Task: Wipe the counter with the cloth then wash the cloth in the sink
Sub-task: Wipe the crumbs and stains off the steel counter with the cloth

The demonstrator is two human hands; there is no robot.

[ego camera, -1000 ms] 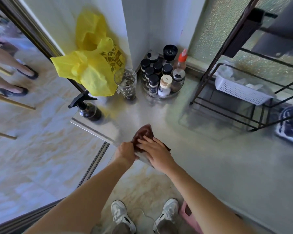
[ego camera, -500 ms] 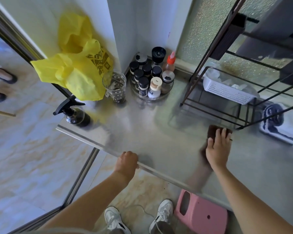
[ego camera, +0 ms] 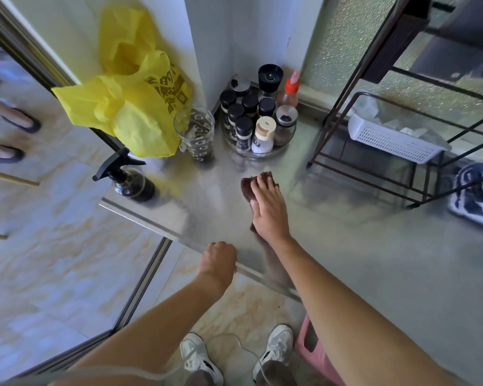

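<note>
Cloth (ego camera: 248, 188), brown, flat under right hand (ego camera: 268, 210)

Counter (ego camera: 374, 274) layout. Spray bottle (ego camera: 129, 182) at the left corner; bag (ego camera: 134, 107) behind it; glass (ego camera: 197, 133) right of the bag; jars on a tray (ego camera: 258, 129) in the back corner. Rack (ego camera: 402, 151) at right holds a basket (ego camera: 391, 139). Cloth (ego camera: 248, 188) before the tray, under the right hand (ego camera: 268, 210). Left hand (ego camera: 219, 260) on the front edge.

right hand (ego camera: 268, 207) hides most of the brown cloth (ego camera: 247, 188); sink unseen.
</note>
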